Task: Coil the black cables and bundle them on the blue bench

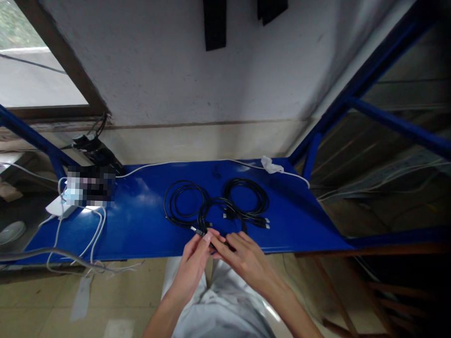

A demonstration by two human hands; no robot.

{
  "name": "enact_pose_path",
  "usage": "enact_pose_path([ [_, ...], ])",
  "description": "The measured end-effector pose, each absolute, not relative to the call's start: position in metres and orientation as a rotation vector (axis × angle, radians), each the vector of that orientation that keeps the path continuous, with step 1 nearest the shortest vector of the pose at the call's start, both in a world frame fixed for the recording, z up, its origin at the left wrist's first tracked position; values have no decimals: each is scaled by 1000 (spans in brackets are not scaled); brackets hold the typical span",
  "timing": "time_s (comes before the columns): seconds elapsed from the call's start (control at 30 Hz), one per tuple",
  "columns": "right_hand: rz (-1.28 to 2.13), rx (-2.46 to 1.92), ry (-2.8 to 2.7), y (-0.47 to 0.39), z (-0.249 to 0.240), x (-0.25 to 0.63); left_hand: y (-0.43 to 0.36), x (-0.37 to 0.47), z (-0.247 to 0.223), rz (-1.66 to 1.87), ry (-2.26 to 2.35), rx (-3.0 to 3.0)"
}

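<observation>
Close to the front edge of the blue table, my left hand (196, 250) is closed on a black cable, whose metal-tipped plug (197, 231) sticks out past the thumb. My right hand (246, 254) meets it from the right, fingers bent around the same cable; part of the cable is hidden by the fingers. Just beyond my hands lies a coiled black cable (171, 217) on the left. A second coil (267, 203) lies to the right, with several metal-tipped plugs (262, 222) beside it. The held cable loops between the two coils.
The blue table (140, 235) stands against a wall. On its left are a white power strip (61, 206) with white cords and a black device (102, 156). A white cord (166, 162) runs along the back to a crumpled white piece (272, 165). Blue frame posts (312, 153) rise at the sides.
</observation>
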State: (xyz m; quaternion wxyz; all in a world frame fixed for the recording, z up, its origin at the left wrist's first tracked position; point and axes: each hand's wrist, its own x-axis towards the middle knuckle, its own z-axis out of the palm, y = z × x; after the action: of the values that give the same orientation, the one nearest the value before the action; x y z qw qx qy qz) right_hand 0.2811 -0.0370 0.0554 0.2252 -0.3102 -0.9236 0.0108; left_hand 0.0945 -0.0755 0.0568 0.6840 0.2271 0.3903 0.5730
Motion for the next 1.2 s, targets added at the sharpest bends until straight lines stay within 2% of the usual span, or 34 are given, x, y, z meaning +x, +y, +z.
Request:
enact_pose_path([
  [0.3,-13,-620,-2561,-1,99,264,-67,71,91,1405,948,681],
  [0.5,-15,-467,-2560,26,115,246,-51,40,96,1508,1331,1048],
  [0.6,-41,-423,-2534,41,125,237,-41,26,99,1776,1621,1279],
  [0.67,-62,-398,-2545,50,133,231,-34,14,107,1862,1820,1659],
  [0.7,-78,-383,-2555,54,136,228,-30,7,112,1767,1823,1910],
  [0.8,-154,-328,-2569,65,141,220,-14,-11,135,1159,1512,2530],
  [0.93,-281,-244,-2541,80,138,212,12,-23,163,686,1387,2797],
  [1.07,-281,-196,-2513,97,135,214,33,-26,173,452,1332,2883],
  [1.2,-280,-208,-2495,104,125,218,38,-25,157,463,1375,2938],
])
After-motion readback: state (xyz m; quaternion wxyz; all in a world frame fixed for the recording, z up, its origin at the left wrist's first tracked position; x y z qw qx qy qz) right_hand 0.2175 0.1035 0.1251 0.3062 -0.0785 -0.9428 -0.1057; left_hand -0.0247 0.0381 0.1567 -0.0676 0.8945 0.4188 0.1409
